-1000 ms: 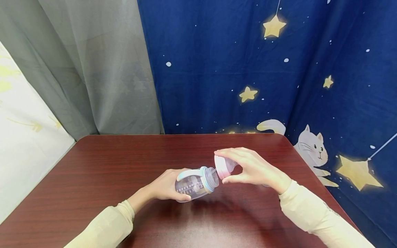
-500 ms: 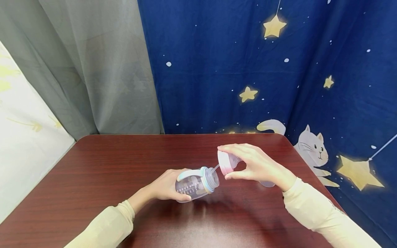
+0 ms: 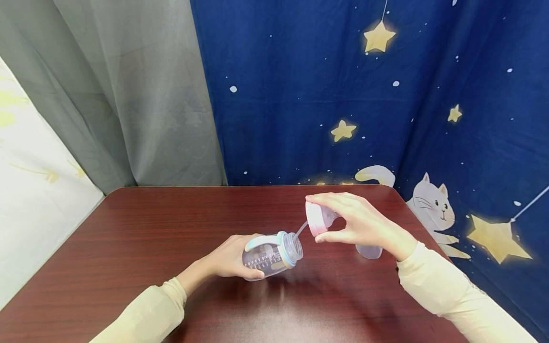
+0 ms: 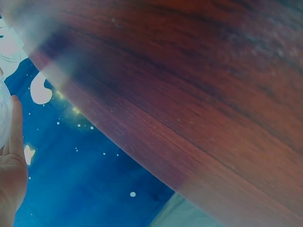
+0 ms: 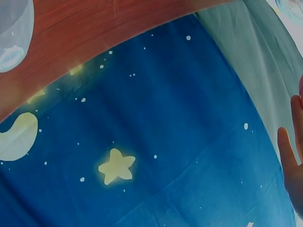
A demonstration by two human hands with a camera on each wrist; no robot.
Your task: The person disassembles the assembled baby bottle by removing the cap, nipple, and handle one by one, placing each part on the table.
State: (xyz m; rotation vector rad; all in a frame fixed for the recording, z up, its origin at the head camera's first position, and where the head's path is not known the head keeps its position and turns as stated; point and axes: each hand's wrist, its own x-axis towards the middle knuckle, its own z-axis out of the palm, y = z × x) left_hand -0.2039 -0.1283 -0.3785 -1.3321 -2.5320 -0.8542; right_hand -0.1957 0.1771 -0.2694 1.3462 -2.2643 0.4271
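- Nearest to us come two cream sleeves, the left sleeve (image 3: 146, 314) and the right sleeve (image 3: 450, 290), both reaching forward over the table.
- Our left hand (image 3: 231, 257) grips the clear bottle (image 3: 261, 261) round its base end, the thumb along its near side. In the left wrist view we catch only part of that hand at the edge.
- We hold the bottle tilted above the middle of the table, its open, threaded neck (image 3: 293, 246) pointing right. A pale blue collar and handle (image 3: 261, 241) sit on it, and printed marks run along its side; we cannot tell whether its base touches the wood.
- Our right hand (image 3: 360, 221) grips the pink lid (image 3: 315, 219) between thumb and fingers, up and to the right of the neck and apart from it.
- From the lid a thin straw (image 3: 302, 228) slants down into the bottle's mouth.
- Beyond the right wrist we see a clear cup-like piece (image 3: 369, 252) on the table, partly hidden; we cannot tell how it stands.
- Beneath all this spreads the dark red wooden table (image 3: 171, 219).
- Behind it hang a grey curtain (image 3: 163, 114) and a blue curtain (image 3: 279, 105) with yellow stars and a white cat (image 3: 433, 202).
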